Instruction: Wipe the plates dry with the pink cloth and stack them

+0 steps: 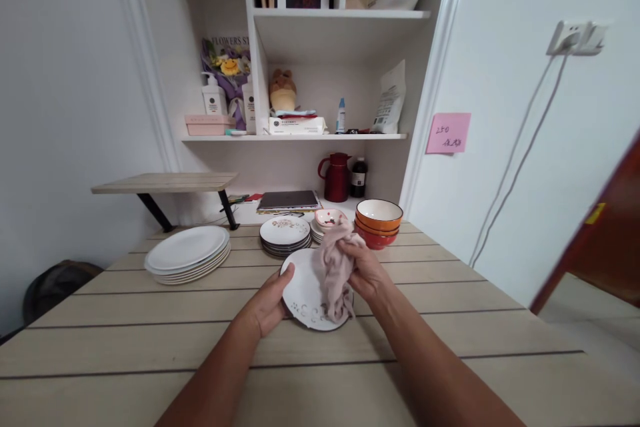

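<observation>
My left hand [270, 301] grips the left edge of a white plate [303, 287] with a grey pattern near its lower rim, thumb on top. The plate is held tilted above the table. In my right hand [364, 270] is a crumpled pinkish cloth [336, 267], which hangs over the plate's right side and hides part of it. Just behind the plate stands a stack of dark-rimmed flowered plates [285, 232]. A small dish with red marks [327, 217] sits on other small dishes, partly covered by the cloth.
Larger white plates [187, 250] are stacked at left, below a raised wooden shelf [167, 181]. Orange and red bowls [379, 217] stand stacked at right. Farther back are a closed laptop-like dark slab [289, 199], a red jug [337, 177] and a dark bottle [359, 177].
</observation>
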Demonstrator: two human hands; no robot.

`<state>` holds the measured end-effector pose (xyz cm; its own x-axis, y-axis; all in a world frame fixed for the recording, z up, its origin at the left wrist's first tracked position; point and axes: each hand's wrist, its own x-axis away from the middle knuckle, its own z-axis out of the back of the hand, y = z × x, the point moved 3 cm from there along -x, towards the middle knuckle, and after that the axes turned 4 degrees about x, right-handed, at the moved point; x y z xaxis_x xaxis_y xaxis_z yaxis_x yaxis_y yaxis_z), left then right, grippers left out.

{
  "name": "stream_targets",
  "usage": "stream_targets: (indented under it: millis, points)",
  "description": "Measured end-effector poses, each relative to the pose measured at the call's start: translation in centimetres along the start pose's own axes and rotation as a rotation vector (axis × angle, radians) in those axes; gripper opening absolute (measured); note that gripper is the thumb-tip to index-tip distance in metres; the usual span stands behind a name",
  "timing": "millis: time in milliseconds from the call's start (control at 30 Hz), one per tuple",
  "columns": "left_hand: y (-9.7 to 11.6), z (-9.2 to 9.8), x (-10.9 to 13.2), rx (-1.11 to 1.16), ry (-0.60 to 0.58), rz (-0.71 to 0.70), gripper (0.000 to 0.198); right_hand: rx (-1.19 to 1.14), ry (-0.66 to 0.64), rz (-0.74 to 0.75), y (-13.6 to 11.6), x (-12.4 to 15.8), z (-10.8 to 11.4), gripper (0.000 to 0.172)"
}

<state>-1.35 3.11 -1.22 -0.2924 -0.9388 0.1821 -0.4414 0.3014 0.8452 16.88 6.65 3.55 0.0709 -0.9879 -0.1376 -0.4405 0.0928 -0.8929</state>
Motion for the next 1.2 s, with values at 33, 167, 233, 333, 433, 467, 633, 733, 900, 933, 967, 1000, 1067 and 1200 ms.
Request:
stream_targets:
  millis: [33,167,233,333,433,467,633,733,900,933,967,1000,1067,1200]
  points:
    - [0.0,0.0,0.0,-0.004,0.002,0.004,0.060,-0.004,0.013,0.018,0.0,-0.2,0.1,0.041]
    - [-0.1,0.0,-0.2,-0.003,0.003,0.003,0.061,0.072,0.077,0.079,0.1,-0.7,1.0,0.041]
    - [-0.1,0.1,-0.3,0.002,0.004,-0.001,0.061,0.146,0.124,0.102,0.1,-0.8,1.7,0.039]
    - [-0.2,0.2,-0.3,0.011,0.003,-0.001,0.061,0.225,0.182,0.110,-0.3,-1.0,2.4,0.044]
    - [-0.3,0.3,-0.4,0.021,-0.003,-0.001,0.062,0.243,0.161,0.066,-0.9,-0.7,2.4,0.062]
    - [-0.3,0.3,-0.4,0.025,-0.006,-0.001,0.062,0.246,0.132,0.037,-1.0,-0.6,2.3,0.066]
    - [-0.2,0.0,-0.3,0.045,-0.023,-0.011,0.057,0.278,-0.041,-0.088,-0.9,0.2,1.4,0.045]
    - [-0.2,-0.1,-0.2,0.053,-0.021,-0.016,0.054,0.270,0.022,0.010,-1.5,0.2,1.3,0.037]
    - [-0.2,0.1,-0.2,0.070,-0.017,-0.019,0.052,0.330,0.177,0.386,-4.3,1.6,0.4,0.025]
    - [-0.3,0.1,-0.2,0.075,-0.019,-0.022,0.053,0.380,0.165,0.470,-4.6,2.2,-0.1,0.023]
    - [-0.3,0.1,-0.3,0.082,-0.023,-0.026,0.054,0.432,0.132,0.544,-4.8,2.9,-0.8,0.021]
    - [-0.3,0.2,-0.3,0.089,-0.029,-0.032,0.054,0.481,0.076,0.601,-4.8,3.5,-1.6,0.022]
    - [-0.2,0.1,-0.5,0.103,-0.043,-0.047,0.052,0.604,-0.112,0.657,-4.2,4.6,-3.4,0.023]
    - [-0.1,-0.1,-0.5,0.120,-0.057,-0.065,0.046,0.954,-0.392,0.612,-2.3,5.1,-5.4,0.009]
